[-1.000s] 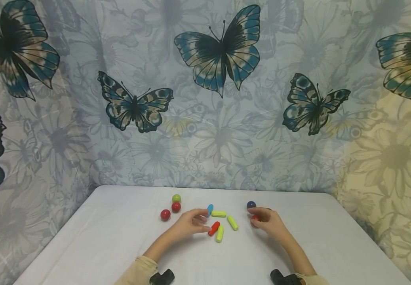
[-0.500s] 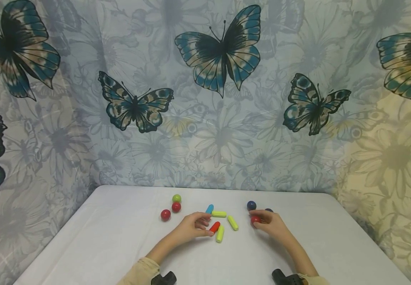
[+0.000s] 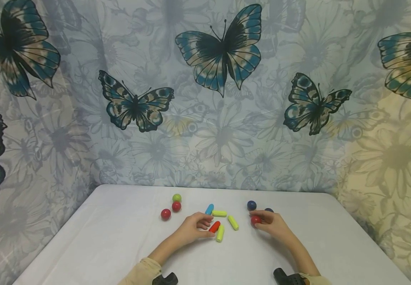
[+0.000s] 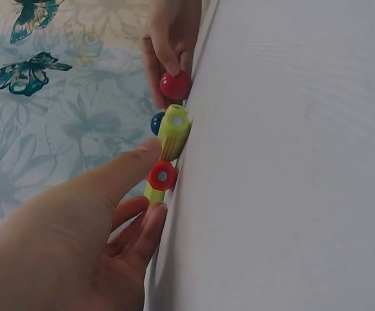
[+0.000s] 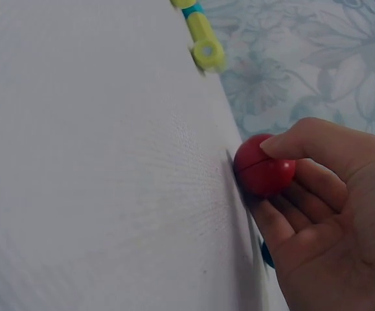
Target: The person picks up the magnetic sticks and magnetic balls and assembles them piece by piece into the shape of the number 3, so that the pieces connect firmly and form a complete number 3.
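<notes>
My left hand (image 3: 193,228) is spread around a short red rod (image 3: 214,227), its thumb and fingers standing apart on either side. In the left wrist view the red rod (image 4: 162,175) shows a silver disc in its end. A blue rod (image 3: 210,209) lies just beyond my left fingertips. With thumb and fingers, my right hand (image 3: 274,225) grips a red ball (image 3: 255,221) at the table surface. The right wrist view shows the thumb pressed on that red ball (image 5: 265,167), the fingers behind it. Several yellow-green rods (image 3: 233,222) lie between the hands.
Two dark blue balls, one left (image 3: 251,205) and one partly hidden (image 3: 269,210), sit behind my right hand. Two red balls (image 3: 165,214) and a green ball (image 3: 177,197) stand at the left. The white table (image 3: 95,237) ends at a butterfly-patterned curtain (image 3: 223,138).
My left hand has shifted slightly right and nearer, its thumb lower beside the red rod. My right hand has dropped a little, and more of the red ball and the rear blue ball shows.
</notes>
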`<action>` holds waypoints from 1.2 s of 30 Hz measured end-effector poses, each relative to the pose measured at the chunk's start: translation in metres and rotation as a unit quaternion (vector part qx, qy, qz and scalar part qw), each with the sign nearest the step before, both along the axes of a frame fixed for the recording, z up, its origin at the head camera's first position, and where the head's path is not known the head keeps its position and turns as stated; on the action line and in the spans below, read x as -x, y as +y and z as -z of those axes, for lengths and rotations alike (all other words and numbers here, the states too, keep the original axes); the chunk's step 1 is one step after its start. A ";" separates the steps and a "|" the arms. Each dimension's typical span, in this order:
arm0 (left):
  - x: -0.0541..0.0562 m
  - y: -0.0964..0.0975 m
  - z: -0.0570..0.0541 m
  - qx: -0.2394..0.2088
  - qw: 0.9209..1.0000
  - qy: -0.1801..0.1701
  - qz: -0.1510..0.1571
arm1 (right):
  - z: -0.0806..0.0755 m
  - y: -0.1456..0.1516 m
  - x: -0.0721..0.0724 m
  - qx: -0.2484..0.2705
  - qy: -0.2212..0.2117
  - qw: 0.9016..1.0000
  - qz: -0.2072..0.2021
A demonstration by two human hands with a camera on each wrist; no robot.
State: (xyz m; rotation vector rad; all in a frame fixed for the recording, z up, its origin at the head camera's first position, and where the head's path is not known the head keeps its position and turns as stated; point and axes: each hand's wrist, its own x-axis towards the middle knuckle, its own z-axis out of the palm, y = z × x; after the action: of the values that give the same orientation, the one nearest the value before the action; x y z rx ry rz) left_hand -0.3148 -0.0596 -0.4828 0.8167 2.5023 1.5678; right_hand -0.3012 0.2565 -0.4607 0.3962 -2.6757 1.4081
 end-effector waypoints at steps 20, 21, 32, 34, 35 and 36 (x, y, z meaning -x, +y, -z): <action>-0.001 0.002 0.000 0.035 0.999 0.035 -0.013 | -0.001 0.001 -0.002 0.012 -0.015 1.000 0.005; -0.001 0.002 0.000 0.035 0.999 0.035 -0.015 | -0.002 0.001 -0.003 0.014 -0.016 1.000 0.005; -0.001 0.002 0.001 0.039 0.997 0.054 -0.032 | 0.000 0.001 -0.002 0.016 -0.012 1.000 0.003; -0.001 0.002 0.002 0.038 0.997 0.056 -0.039 | 0.000 0.001 -0.002 0.018 -0.013 1.000 0.002; -0.001 0.003 0.002 0.039 0.997 0.057 -0.042 | 0.000 0.002 -0.002 0.020 -0.013 1.000 0.001; -0.001 0.003 0.002 0.038 0.997 0.058 -0.046 | 0.000 0.002 -0.002 0.023 -0.015 1.000 0.001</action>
State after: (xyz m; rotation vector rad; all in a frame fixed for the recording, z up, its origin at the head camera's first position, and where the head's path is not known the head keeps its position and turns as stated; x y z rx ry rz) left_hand -0.3136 -0.0563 -0.4851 0.8170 2.6987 1.4810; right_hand -0.2994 0.2580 -0.4610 0.3724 -2.6607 1.4822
